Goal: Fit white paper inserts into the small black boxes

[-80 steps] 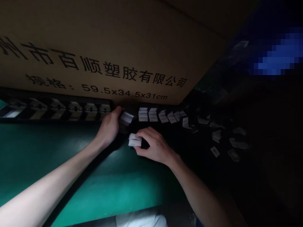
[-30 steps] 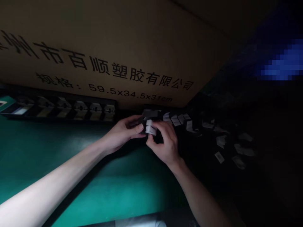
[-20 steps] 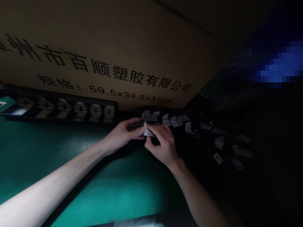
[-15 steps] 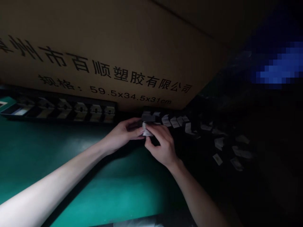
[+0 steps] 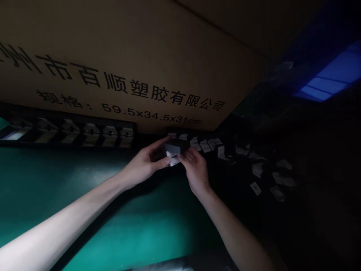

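A small dark box [image 5: 177, 146] is held between my two hands, just above the near side of the big carton. At its front, facing me, a white folded piece [image 5: 173, 161] shows. My left hand [image 5: 148, 160] grips the left side, its thumb against the white piece and its other fingers behind the box. From the right, my right hand [image 5: 196, 167] closes on the box and the white piece, fingertips partly hidden. Whether the white piece is inside the box or only against it, I cannot tell.
A large printed cardboard carton [image 5: 135, 56] stands behind my hands. Left of them lies a row of dark open boxes with pale insides [image 5: 91, 135]. White folded pieces [image 5: 221, 152] are scattered to the right on a dark area. The tabletop [image 5: 135, 233] is green.
The dark box has come up and tilted over the white piece between my hands. My right fingers have shifted from the white piece's front to the box's right side. The view has shifted slightly.
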The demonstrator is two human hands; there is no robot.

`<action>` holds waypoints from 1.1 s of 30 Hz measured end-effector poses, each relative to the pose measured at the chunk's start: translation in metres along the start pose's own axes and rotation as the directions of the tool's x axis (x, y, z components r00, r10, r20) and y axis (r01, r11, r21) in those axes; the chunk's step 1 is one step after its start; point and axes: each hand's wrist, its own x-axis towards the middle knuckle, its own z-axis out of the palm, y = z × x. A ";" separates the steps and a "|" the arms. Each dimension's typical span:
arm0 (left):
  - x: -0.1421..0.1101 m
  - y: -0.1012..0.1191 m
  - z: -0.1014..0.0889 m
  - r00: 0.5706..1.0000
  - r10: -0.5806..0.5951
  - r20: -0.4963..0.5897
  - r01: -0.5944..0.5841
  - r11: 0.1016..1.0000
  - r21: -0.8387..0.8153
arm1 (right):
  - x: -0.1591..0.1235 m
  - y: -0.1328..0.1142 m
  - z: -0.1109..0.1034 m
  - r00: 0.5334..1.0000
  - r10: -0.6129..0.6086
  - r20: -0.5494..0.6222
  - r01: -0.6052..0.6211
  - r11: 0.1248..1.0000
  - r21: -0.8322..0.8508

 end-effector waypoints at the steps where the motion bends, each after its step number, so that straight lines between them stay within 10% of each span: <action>1: 0.000 0.000 0.000 1.000 0.007 -0.009 -0.006 0.999 0.049 | 0.000 0.001 -0.001 1.000 0.010 0.008 -0.010 1.000 0.000; 11: 0.001 -0.008 -0.001 0.995 0.082 -0.048 -0.069 0.969 0.239 | -0.007 0.000 0.003 0.994 -0.053 -0.090 0.050 0.998 -0.045; 33: -0.002 0.003 0.001 0.999 0.013 0.044 -0.016 0.998 0.067 | -0.005 0.006 0.000 0.999 -0.025 -0.033 0.025 1.000 -0.006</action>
